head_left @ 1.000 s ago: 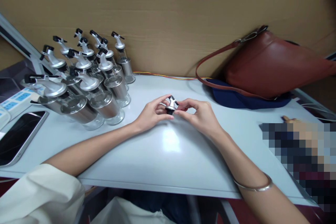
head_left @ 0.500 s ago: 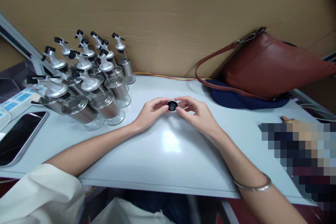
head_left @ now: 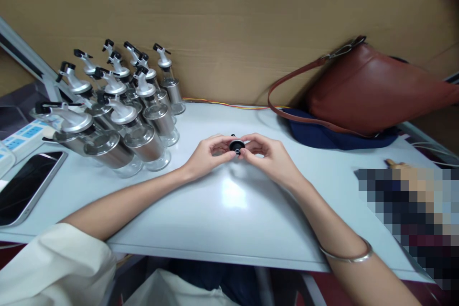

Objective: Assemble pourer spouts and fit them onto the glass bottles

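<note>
Between the fingertips of both hands is a bottle pourer top (head_left: pixel 237 145), its round black underside facing me and a small pale ring at the lower middle. A small dark tip shows behind its upper edge. My left hand (head_left: pixel 210 154) is closed on its left side with thumb and fingers. On the right side, my right hand (head_left: pixel 267 153) pinches it the same way. The fingers cover much of its sides. Both hands are just above the white table (head_left: pixel 201 224). To the left stand several glass oil bottles (head_left: pixel 143 146) with steel bands and silver-and-black pourer tops.
A phone (head_left: pixel 32 186) lies at the left beside a power strip (head_left: pixel 25 136). At the back right, a brown leather bag (head_left: pixel 366 91) rests on a dark blue cap (head_left: pixel 322 134). Cardboard (head_left: pixel 222 28) stands behind. Another person's hand (head_left: pixel 396 164) is at the right edge, partly pixelated.
The pourer top has tilted: its pale ring now sits lower and a dark tip shows above it. Both hands have shifted slightly with it; the bottles stay put.
</note>
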The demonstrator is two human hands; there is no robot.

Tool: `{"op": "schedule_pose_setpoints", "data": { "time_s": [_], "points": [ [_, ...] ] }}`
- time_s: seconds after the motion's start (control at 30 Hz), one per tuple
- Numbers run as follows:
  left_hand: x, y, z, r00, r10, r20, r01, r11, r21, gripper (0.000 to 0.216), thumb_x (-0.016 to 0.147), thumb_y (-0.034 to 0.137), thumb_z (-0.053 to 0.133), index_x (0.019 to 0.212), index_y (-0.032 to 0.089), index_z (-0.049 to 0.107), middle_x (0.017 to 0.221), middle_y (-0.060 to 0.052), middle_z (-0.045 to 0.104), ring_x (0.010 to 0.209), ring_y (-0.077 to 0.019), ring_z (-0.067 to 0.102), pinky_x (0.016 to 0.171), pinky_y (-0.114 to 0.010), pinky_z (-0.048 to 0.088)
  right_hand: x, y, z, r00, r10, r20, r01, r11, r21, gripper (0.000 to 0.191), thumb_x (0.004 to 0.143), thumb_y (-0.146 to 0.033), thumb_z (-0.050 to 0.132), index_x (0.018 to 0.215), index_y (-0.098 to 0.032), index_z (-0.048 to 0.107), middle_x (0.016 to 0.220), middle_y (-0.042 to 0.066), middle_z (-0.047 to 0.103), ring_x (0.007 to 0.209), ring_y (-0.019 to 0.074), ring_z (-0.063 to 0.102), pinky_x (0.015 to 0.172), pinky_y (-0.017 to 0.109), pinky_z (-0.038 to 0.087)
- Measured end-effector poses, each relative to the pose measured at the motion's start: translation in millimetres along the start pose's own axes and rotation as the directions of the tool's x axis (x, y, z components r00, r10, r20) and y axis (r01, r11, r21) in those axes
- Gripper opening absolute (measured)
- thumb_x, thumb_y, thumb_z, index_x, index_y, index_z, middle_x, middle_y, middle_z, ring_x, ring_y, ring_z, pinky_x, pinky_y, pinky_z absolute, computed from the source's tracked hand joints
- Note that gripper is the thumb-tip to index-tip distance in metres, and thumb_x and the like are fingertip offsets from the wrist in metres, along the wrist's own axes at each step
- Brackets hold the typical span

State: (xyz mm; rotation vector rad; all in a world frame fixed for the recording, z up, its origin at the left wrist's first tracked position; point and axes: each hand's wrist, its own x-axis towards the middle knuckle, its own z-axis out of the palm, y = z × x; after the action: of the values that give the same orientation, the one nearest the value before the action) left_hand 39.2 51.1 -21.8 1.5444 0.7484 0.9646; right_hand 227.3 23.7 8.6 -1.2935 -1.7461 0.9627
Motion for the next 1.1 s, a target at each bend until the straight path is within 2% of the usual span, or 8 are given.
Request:
{"op": "schedule_pose_setpoints", "data": {
  "time_s": [0.23, 0.43, 0.53, 0.63, 0.77, 0.87, 1.1],
  "points": [
    [-3.6, 7.0, 3.1, 0.999, 0.026, 0.022, -0.028, 0.996, 0.089, 0.027, 0.072, 0.015, 0.067, 0.099, 0.013, 0.067, 0.097, -0.006, 0.068, 0.077, -0.0128, 0.063, 0.075, -0.028, 0.053, -2.1, -2.3, 2.7, 0.996, -0.008, 0.093, 0.015, 0.997, -0.069, 0.017, 0.072, -0.029, 0.058, 0.084, -0.022, 0.048, 0.066, 0.001, 0.070, 0.061, 0.0176, 0.064, 0.062, 0.028, 0.050],
    [-6.1, 5.2, 4.3, 0.982, 0.190, -0.017, -0.180, 0.950, 0.257, 0.030, 0.068, 0.011, 0.064, 0.097, 0.017, 0.059, 0.090, -0.001, 0.062, 0.075, -0.0108, 0.061, 0.075, -0.026, 0.053, -3.4, -3.9, 4.7, 0.991, -0.037, 0.128, 0.041, 0.999, -0.026, 0.019, 0.072, -0.022, 0.056, 0.085, -0.023, 0.043, 0.075, 0.001, 0.073, 0.069, 0.0179, 0.068, 0.066, 0.028, 0.051],
    [-6.2, 1.6, 4.6, 0.976, 0.201, -0.078, -0.178, 0.957, 0.229, 0.029, 0.070, 0.012, 0.064, 0.095, 0.019, 0.050, 0.091, 0.000, 0.061, 0.076, -0.0102, 0.063, 0.075, -0.025, 0.053, -2.8, -3.4, 3.8, 0.994, -0.041, 0.105, 0.041, 0.999, 0.002, 0.020, 0.074, -0.025, 0.058, 0.087, -0.024, 0.042, 0.079, 0.002, 0.073, 0.076, 0.0196, 0.070, 0.070, 0.029, 0.052],
    [-5.7, 0.5, 4.6, 0.973, 0.206, -0.101, -0.184, 0.963, 0.197, 0.024, 0.074, 0.015, 0.063, 0.093, 0.019, 0.049, 0.092, 0.000, 0.061, 0.079, -0.0107, 0.065, 0.077, -0.026, 0.054, -1.5, -3.4, 1.3, 0.995, -0.057, 0.087, 0.061, 0.997, -0.038, 0.016, 0.076, -0.030, 0.059, 0.082, -0.023, 0.046, 0.080, 0.003, 0.071, 0.076, 0.0198, 0.070, 0.070, 0.030, 0.052],
    [-4.7, 1.5, 3.7, 0.977, 0.203, -0.066, -0.188, 0.964, 0.187, 0.018, 0.079, 0.018, 0.060, 0.097, 0.018, 0.054, 0.095, -0.003, 0.061, 0.079, -0.0117, 0.065, 0.075, -0.026, 0.055, -0.8, -4.1, -1.0, 0.995, -0.061, 0.079, 0.070, 0.991, -0.118, 0.016, 0.076, -0.034, 0.060, 0.076, -0.021, 0.052, 0.073, 0.003, 0.067, 0.067, 0.0174, 0.065, 0.060, 0.026, 0.049],
    [-4.4, 2.3, 2.4, 0.974, 0.225, -0.035, -0.215, 0.960, 0.180, 0.017, 0.083, 0.020, 0.058, 0.100, 0.017, 0.059, 0.102, -0.006, 0.061, 0.083, -0.0134, 0.066, 0.079, -0.029, 0.056, -1.5, -5.5, -0.9, 0.993, -0.056, 0.101, 0.071, 0.986, -0.152, 0.018, 0.077, -0.036, 0.058, 0.072, -0.020, 0.053, 0.065, 0.001, 0.063, 0.061, 0.0154, 0.060, 0.055, 0.024, 0.045],
    [-5.1, 1.9, 0.2, 0.968, 0.251, 0.021, -0.251, 0.954, 0.167, 0.024, 0.086, 0.024, 0.060, 0.109, 0.019, 0.064, 0.109, -0.008, 0.060, 0.090, -0.0152, 0.065, 0.087, -0.034, 0.056, -1.9, -8.3, -1.4, 0.992, -0.078, 0.097, 0.098, 0.972, -0.213, 0.024, 0.080, -0.039, 0.053, 0.067, -0.018, 0.054, 0.060, 0.001, 0.059, 0.055, 0.0128, 0.052, 0.051, 0.023, 0.038]
  ]
}}
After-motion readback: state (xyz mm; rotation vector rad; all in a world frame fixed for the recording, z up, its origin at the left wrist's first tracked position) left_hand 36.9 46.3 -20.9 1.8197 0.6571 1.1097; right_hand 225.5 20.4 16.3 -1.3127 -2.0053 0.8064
